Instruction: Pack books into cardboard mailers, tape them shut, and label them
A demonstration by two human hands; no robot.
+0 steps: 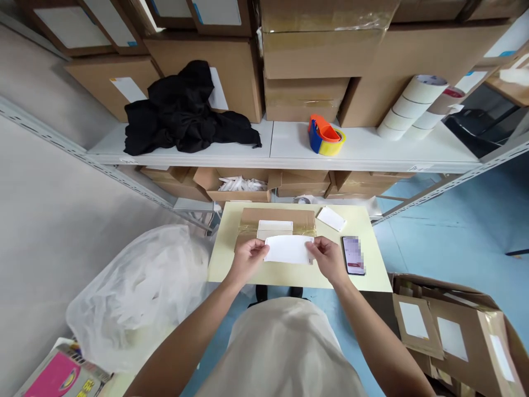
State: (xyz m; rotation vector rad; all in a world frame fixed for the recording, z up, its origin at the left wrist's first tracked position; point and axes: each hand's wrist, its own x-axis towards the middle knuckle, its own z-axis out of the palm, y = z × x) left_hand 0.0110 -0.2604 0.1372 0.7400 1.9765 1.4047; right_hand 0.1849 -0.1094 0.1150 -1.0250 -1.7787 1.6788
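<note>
A blank-looking white label point(288, 249) is stretched level between my two hands. My left hand point(249, 255) pinches its left end between thumb and fingers, while my right hand point(328, 257) pinches the right end the same way. Just beyond the label, and partly hidden by it, lies a taped cardboard box point(276, 214) with a white label point(275, 225) on its top. To the right of the box rests a small stack of white labels point(331, 218). A phone point(353, 255) with its screen lit lies beside my right hand.
The small pale yellow table point(223, 231) stands before a shelf point(289, 146) holding cardboard boxes, black cloth point(182, 110), a tape dispenser point(325, 135) and white tape rolls point(411, 107). A full plastic bag point(140, 298) is at left; labelled boxes point(450, 325) fill a big carton at right.
</note>
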